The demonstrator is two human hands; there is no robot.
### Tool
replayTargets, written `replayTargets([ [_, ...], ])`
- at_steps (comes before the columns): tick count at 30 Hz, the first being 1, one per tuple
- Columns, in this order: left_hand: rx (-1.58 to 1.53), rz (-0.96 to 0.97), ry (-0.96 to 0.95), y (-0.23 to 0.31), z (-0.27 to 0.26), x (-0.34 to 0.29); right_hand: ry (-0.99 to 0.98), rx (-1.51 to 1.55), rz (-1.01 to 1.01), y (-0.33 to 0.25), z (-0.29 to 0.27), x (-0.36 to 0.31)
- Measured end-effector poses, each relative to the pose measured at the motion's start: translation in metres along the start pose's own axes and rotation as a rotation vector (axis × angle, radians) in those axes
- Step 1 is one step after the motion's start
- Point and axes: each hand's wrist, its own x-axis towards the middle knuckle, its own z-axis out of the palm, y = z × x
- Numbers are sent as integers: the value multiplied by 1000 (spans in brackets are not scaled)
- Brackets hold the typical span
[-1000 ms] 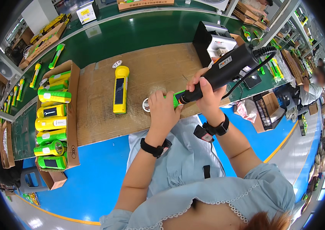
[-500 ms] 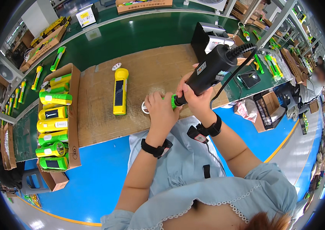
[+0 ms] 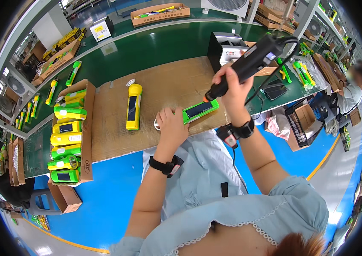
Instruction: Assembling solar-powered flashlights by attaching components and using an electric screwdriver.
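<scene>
A black electric screwdriver (image 3: pixel 255 59) is gripped in my right hand (image 3: pixel 234 87), its tip slanting down to the left. The tip sits just over the far end of a green flashlight (image 3: pixel 202 112), and I cannot tell whether they touch. This flashlight lies on the cardboard sheet (image 3: pixel 112 136) with a dark panel facing up. My left hand (image 3: pixel 172 124) is closed around its near left end, where a white round rim shows beside the fingers. Left of it lies a yellow flashlight (image 3: pixel 133 112) with a dark panel, and a small shiny reflector piece (image 3: pixel 130 82) at its head.
A cardboard box (image 3: pixel 88 145) of several yellow and green flashlights stands at the left. Behind the right hand are a black and silver machine (image 3: pixel 225 48) and a dark phone-like device (image 3: pixel 274 89). A cable runs from the screwdriver. More flashlights line the green bench (image 3: pixel 159 42).
My right hand has raised the screwdriver and moved it up and right. The green flashlight, mostly hidden by my hands before, now lies with its panel in sight. My left hand stays at its end.
</scene>
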Motion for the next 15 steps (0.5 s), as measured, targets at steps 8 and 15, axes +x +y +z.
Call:
replayTargets([
  [8, 48, 20, -28, 8, -5, -12, 172, -713, -397, 23, -111, 104],
  [15, 88, 0, 3, 13, -5, -11, 100, -494, -179, 30, -114, 118],
])
